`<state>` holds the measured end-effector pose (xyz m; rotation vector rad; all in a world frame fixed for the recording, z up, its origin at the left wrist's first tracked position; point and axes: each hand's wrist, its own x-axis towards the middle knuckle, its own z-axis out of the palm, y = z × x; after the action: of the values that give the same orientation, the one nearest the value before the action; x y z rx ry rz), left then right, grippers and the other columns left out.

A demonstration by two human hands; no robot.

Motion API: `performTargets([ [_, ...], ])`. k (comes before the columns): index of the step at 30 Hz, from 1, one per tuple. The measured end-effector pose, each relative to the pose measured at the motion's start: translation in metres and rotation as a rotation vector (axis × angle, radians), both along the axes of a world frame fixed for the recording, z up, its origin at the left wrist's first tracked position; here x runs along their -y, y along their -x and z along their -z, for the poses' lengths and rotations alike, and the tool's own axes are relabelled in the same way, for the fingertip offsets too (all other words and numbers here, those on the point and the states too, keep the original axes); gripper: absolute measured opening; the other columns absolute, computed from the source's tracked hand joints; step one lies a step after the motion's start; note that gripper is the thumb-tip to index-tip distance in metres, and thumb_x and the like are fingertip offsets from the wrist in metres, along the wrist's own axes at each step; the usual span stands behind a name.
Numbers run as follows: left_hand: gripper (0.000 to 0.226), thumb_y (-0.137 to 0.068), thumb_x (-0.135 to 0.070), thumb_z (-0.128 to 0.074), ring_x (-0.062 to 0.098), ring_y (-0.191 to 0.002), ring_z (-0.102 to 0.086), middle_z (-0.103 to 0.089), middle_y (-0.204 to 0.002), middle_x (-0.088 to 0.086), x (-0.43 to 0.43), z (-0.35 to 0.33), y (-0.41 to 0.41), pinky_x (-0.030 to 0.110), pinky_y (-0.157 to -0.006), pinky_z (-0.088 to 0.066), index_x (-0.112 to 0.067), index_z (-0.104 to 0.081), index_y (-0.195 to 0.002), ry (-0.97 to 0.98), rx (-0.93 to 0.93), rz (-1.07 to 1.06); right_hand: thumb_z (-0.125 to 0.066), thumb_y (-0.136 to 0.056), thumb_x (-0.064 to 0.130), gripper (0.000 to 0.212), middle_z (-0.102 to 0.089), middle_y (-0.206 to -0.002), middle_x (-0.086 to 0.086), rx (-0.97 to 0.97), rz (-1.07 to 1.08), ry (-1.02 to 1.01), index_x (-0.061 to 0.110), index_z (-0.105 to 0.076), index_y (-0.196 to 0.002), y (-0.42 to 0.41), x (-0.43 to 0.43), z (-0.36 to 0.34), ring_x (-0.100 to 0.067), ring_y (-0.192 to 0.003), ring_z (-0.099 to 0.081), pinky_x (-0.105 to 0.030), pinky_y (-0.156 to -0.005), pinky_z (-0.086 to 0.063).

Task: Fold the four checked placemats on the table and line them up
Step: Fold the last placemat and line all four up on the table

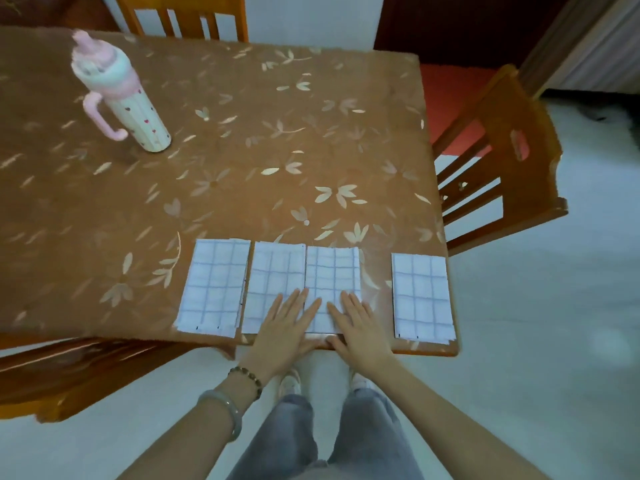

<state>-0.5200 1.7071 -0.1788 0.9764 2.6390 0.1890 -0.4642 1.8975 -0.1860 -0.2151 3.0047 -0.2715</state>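
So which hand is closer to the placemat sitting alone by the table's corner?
Right. The right hand rests just left of that lone placemat; the left hand lies farther left.

This is a dining room in a home. A wooden bench of dining size wears a brown cover printed with pale flowers. Wooden dining chairs with slatted backs stand at three of its sides: one at the far side, one at the right with a red seat cushion, and one at the near left. A pink and white drinking bottle with small hearts and a handle stands on the cover. Checked placemats lie along the near edge. The floor is pale and smooth.
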Motion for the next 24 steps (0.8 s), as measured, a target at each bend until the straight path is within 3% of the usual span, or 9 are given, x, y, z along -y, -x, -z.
performTargets([
  [2, 0.072, -0.091, -0.066, -0.02, 0.032, -0.132, -0.046, -0.049, -0.142, 0.017, 0.0, 0.002, 0.008, 0.045, -0.113, -0.012, -0.017, -0.032, -0.143, 0.035, 0.034, 0.029, -0.04, -0.08, 0.045, 0.056, -0.058, -0.13, -0.017, 0.056, 0.086, -0.016, 0.018, -0.052, -0.128, -0.003, 0.005, -0.001, -0.033, -0.119, -0.057, -0.047, -0.093, -0.047],
  [4, 0.071, -0.088, -0.063, -0.034, 0.031, -0.13, -0.048, -0.051, -0.141, 0.016, 0.001, 0.007, 0.014, 0.047, -0.111, -0.016, -0.016, -0.035, -0.142, 0.07, 0.031, 0.084, -0.039, -0.08, 0.042, 0.053, -0.06, -0.127, -0.018, 0.094, 0.145, 0.008, 0.017, -0.054, -0.125, -0.006, 0.007, -0.002, -0.034, -0.116, -0.059, -0.047, -0.089, -0.05],
  [8, 0.079, -0.072, -0.057, -0.074, 0.031, -0.128, -0.051, -0.055, -0.137, 0.015, 0.002, 0.013, 0.022, 0.048, -0.11, -0.018, -0.013, -0.054, -0.134, 0.05, -0.045, 0.157, -0.075, -0.074, 0.026, 0.055, -0.058, -0.126, -0.025, 0.066, 0.173, 0.093, 0.01, -0.057, -0.123, -0.01, 0.005, 0.004, -0.039, -0.115, -0.058, -0.044, -0.087, -0.052],
  [12, 0.077, -0.072, -0.055, -0.074, 0.03, -0.129, -0.05, -0.055, -0.138, 0.014, 0.001, 0.016, 0.026, 0.049, -0.11, -0.018, -0.012, -0.056, -0.133, 0.062, -0.11, 0.181, -0.083, -0.067, 0.019, 0.053, -0.058, -0.127, -0.024, 0.102, 0.185, 0.111, 0.009, -0.066, -0.116, -0.011, 0.002, 0.009, -0.038, -0.116, -0.058, -0.039, -0.084, -0.054],
  [16, 0.073, -0.075, -0.054, -0.073, 0.029, -0.131, -0.049, -0.055, -0.138, 0.011, -0.002, 0.017, 0.026, 0.053, -0.111, -0.033, -0.013, -0.056, -0.133, 0.066, -0.125, 0.178, -0.082, -0.069, 0.021, 0.05, -0.059, -0.126, -0.022, 0.112, 0.186, 0.092, 0.011, -0.066, -0.115, -0.014, -0.001, 0.011, -0.035, -0.116, -0.059, -0.035, -0.08, -0.055],
  [21, 0.074, -0.072, -0.055, -0.074, 0.03, -0.129, -0.05, -0.056, -0.137, 0.011, -0.019, 0.015, 0.026, 0.052, -0.111, -0.027, -0.013, -0.058, -0.131, 0.062, -0.15, 0.208, -0.08, -0.071, 0.022, 0.048, -0.061, -0.124, -0.02, 0.082, 0.211, 0.053, 0.011, -0.065, -0.116, -0.02, -0.014, 0.005, -0.034, -0.113, -0.061, -0.04, -0.082, -0.055],
  [24, 0.074, -0.072, -0.056, -0.073, 0.029, -0.129, -0.051, -0.056, -0.136, 0.011, -0.028, 0.015, 0.021, 0.051, -0.11, -0.033, -0.014, -0.058, -0.131, 0.067, -0.142, 0.215, -0.082, -0.069, 0.02, 0.05, -0.063, -0.121, -0.02, 0.035, 0.213, 0.019, 0.01, -0.065, -0.115, -0.026, -0.023, 0.003, -0.034, -0.111, -0.062, -0.044, -0.089, -0.051],
])
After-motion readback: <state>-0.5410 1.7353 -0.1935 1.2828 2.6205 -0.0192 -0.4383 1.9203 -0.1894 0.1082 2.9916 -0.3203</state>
